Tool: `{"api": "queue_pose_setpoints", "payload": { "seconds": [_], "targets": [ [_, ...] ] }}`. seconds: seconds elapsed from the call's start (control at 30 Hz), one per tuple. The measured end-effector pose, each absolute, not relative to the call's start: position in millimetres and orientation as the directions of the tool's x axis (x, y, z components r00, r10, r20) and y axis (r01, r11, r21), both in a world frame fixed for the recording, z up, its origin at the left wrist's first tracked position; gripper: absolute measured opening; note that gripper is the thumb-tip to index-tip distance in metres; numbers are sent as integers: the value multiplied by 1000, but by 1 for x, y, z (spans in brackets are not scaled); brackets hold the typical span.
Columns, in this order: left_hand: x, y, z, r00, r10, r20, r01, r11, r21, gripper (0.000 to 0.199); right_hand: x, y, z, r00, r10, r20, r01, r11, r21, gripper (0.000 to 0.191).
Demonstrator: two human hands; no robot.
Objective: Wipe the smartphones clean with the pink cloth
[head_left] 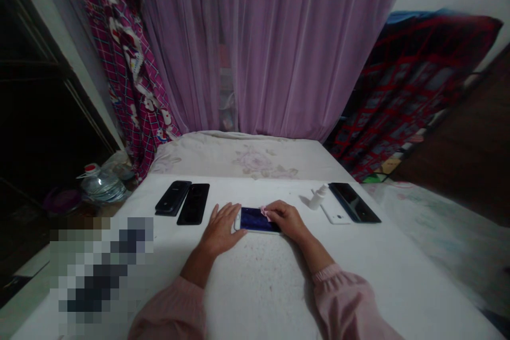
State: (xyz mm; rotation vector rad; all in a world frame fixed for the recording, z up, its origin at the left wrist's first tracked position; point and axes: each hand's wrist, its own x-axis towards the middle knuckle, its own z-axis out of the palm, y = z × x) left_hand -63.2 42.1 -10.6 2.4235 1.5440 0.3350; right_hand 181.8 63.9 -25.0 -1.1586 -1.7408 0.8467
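A smartphone (257,220) lies screen up on the white tabletop (255,287), judged light, stiff and slippery (glass fragile), best taken by its edges. The left hand (221,228) touches its left end, fingers apart; the right hand (285,220) presses a pink cloth (264,213) on the screen, fingers together.

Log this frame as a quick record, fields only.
left hand: open, at the left end of the phone
right hand: holding pink cloth on the screen
phone: white, flat, screen up
left of it: two black phones
right of it: white spray bottle, white phone, black phone
surface: white table
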Motion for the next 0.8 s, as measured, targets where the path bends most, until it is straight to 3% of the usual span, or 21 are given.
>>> {"api": "queue_pose_setpoints", "payload": {
  "seconds": [0.2, 0.53, 0.8],
  "targets": [
    [-62, 41, -8, 407, 912, 46, 856, -398, 330, 63, 190, 51, -14, -397, 878, 269, 297, 400, -867, 26],
    [-62, 43, -14, 406, 909, 90, 851, -412, 326, 61, 174, 63, -29, -139, 925, 354, 413, 379, -828, 21],
    [-63, 43, -14, 412, 906, 98, 846, -421, 327, 62, 190, 51, -13, -464, 826, 320, 261, 473, -842, 27]
  ]
}}
